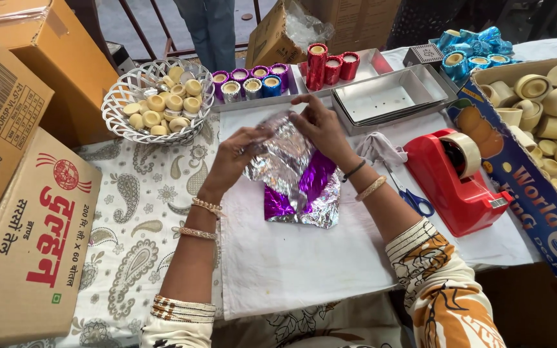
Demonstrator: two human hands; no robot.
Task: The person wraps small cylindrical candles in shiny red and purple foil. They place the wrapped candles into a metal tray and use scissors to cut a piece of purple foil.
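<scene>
Left hand (pixel 236 154): fingers curled, pinching the left edge of a crumpled silver foil sheet (pixel 285 154) and holding it just above the white cloth (pixel 291 264). Right hand (pixel 322 129): fingers bent and spread over the top right of the same sheet, gripping it from above. Whether anything sits inside the crumple cannot be told. The sheet hangs between both hands at the middle of the table, directly over a flat stack of purple and silver foil (pixel 301 200) lying on the cloth. A white wire basket (pixel 124 90) of small pale cups stands to the left; a red tape dispenser (pixel 456 180) and blue-handled scissors (pixel 414 196) lie to the right, well apart from both hands.
</scene>
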